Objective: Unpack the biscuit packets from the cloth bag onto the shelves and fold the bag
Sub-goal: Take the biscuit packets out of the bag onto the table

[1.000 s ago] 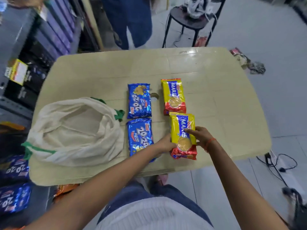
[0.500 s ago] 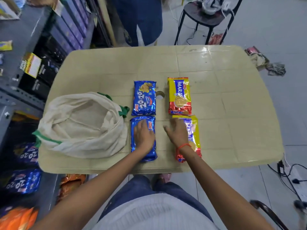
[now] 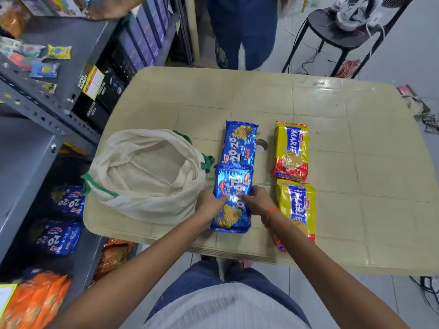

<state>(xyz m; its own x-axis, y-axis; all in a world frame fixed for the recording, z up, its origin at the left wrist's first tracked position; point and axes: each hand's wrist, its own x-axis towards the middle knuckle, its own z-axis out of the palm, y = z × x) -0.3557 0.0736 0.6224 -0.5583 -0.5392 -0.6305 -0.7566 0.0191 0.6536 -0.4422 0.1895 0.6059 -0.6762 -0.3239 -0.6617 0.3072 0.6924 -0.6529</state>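
Just below the centre of the frame, both hands clasp the nearer blue 20-20 butter biscuit packet (image 3: 234,184) from its two long sides. The left hand (image 3: 211,203) curls round its left edge and the right hand (image 3: 255,201) round its right edge, with thumbs laid across the shiny top. The packet's upper end meets or slightly overlaps the second blue 20-20 packet (image 3: 240,144), which lies flat directly above it in the frame. Whether the held packet is lifted off the surface cannot be told.

To the right of the blue pair, two yellow Marie packets lie end to end: one (image 3: 291,150) at mid-frame and one (image 3: 297,205) below it, partly covered by the right forearm. A red thread (image 3: 270,213) circles that wrist.

The cloth bag (image 3: 147,172) — cream with green trim — sits slumped and open-mouthed at the left side of the beige table (image 3: 356,138), touching the left hand's knuckles.

A grey metal shelf rack (image 3: 35,108) fills the left edge of the frame, with more blue 20-20 packets (image 3: 64,236) on a lower level and orange packets (image 3: 35,300) at the lower left. A black stool (image 3: 332,36) stands at the upper right.
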